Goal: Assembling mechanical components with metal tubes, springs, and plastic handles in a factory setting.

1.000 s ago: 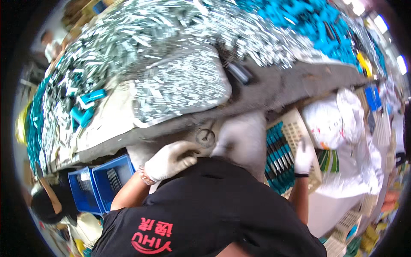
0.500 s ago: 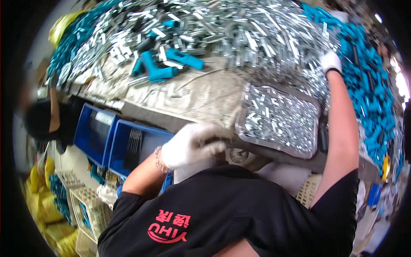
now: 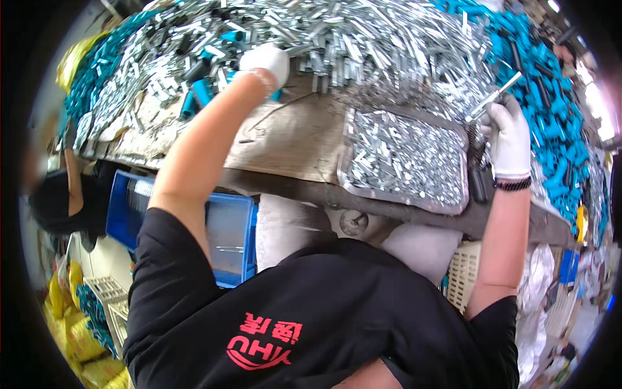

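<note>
My right hand [image 3: 508,139], in a white glove, is closed on a slim, shiny metal strip [image 3: 494,97] that points up and to the right. It is raised beside the right edge of a shallow tray [image 3: 346,170] full of small metal pieces. At the far left-centre, my left hand [image 3: 264,63], also gloved, reaches into the near edge of a heap of metal strips [image 3: 382,45]. Teal plastic parts [image 3: 202,93] lie close to it, partly covered by the hand and wrist. The left fingers are mostly hidden, and I cannot make out what they touch.
Teal parts [image 3: 557,136] are piled along the right. A black-handled object [image 3: 478,185] lies beside the tray. Blue bins [image 3: 249,243] stand below the table's front edge [image 3: 285,185]. Another person [image 3: 52,201] is at the far left, near yellow sacks [image 3: 81,337].
My left hand has moved from near my body out to the heap, beside the teal parts. My right hand has drawn back from the heap with a metal strip in it.
</note>
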Demonstrator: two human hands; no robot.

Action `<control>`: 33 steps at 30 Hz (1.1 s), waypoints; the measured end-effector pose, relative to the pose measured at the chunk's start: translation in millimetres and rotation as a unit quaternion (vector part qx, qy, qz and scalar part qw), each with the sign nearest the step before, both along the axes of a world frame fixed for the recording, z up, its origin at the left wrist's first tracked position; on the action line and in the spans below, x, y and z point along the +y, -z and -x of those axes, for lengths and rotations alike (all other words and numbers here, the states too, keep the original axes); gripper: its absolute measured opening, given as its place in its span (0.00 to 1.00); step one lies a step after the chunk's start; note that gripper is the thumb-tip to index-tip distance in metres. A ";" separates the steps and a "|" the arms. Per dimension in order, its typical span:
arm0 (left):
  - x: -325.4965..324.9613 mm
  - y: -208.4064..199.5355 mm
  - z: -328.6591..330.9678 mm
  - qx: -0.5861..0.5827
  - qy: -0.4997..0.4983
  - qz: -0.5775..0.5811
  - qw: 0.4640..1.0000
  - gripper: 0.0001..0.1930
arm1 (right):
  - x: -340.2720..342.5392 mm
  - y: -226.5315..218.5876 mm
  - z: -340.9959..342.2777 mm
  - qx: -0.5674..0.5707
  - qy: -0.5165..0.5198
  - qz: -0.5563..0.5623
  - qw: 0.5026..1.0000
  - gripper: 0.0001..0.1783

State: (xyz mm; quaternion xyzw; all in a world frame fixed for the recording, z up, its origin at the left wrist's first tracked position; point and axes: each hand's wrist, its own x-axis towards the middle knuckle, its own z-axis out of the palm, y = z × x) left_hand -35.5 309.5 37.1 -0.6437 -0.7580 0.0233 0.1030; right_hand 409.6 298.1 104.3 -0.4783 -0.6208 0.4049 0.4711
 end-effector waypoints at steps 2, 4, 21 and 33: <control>-26.9 -30.6 -27.7 -0.086 0.049 -0.005 0.995 0.16 | -40.1 10.6 -8.0 0.184 -0.040 -0.001 0.982 0.15; -60.7 -31.4 -45.0 -0.231 0.171 -0.133 0.949 0.17 | -85.4 9.0 1.1 0.282 -0.067 0.016 0.957 0.14; -209.5 -13.1 -160.2 -0.560 0.232 -0.122 0.786 0.22 | -46.5 6.3 26.8 -0.161 -0.030 -0.159 0.974 0.19; -209.3 -9.7 -111.1 -0.548 0.134 -0.140 0.814 0.22 | 70.2 20.8 107.7 -0.362 -0.190 -0.199 0.891 0.16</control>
